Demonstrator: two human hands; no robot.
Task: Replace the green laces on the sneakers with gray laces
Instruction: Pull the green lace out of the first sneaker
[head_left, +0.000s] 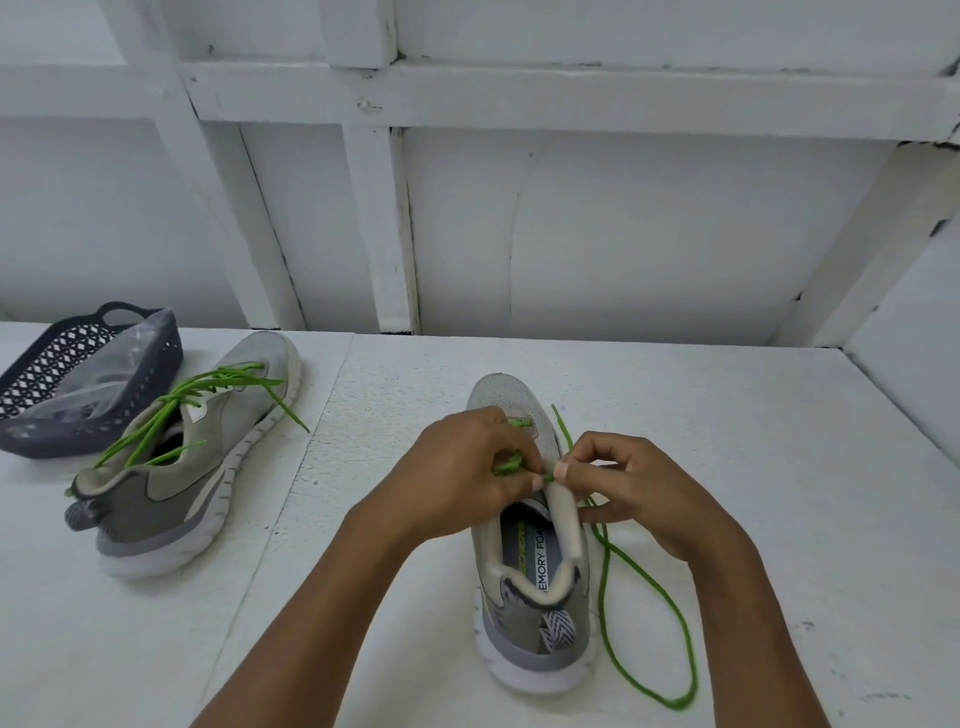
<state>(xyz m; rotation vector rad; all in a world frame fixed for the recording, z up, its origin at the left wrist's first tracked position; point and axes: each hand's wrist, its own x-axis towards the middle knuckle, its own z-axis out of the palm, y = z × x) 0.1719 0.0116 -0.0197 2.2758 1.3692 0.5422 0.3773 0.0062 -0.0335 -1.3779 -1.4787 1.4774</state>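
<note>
A grey sneaker (530, 587) stands in front of me, heel toward me, toe pointing away. Its green lace (649, 587) trails in a long loop on the table to the shoe's right. My left hand (462, 467) covers the lace area and pinches the green lace at the eyelets. My right hand (623, 478) pinches the same lace at the shoe's right edge, thumb and forefinger together. A second grey sneaker (192, 467) lies at the left, tilted on its side, with loosened green laces (208, 400) sticking out.
A dark perforated basket (140, 395) holding a clear plastic bag (98, 374) sits at the far left, behind the second sneaker. The white table (779, 467) ends at a white framed wall at the back and a white panel at the right.
</note>
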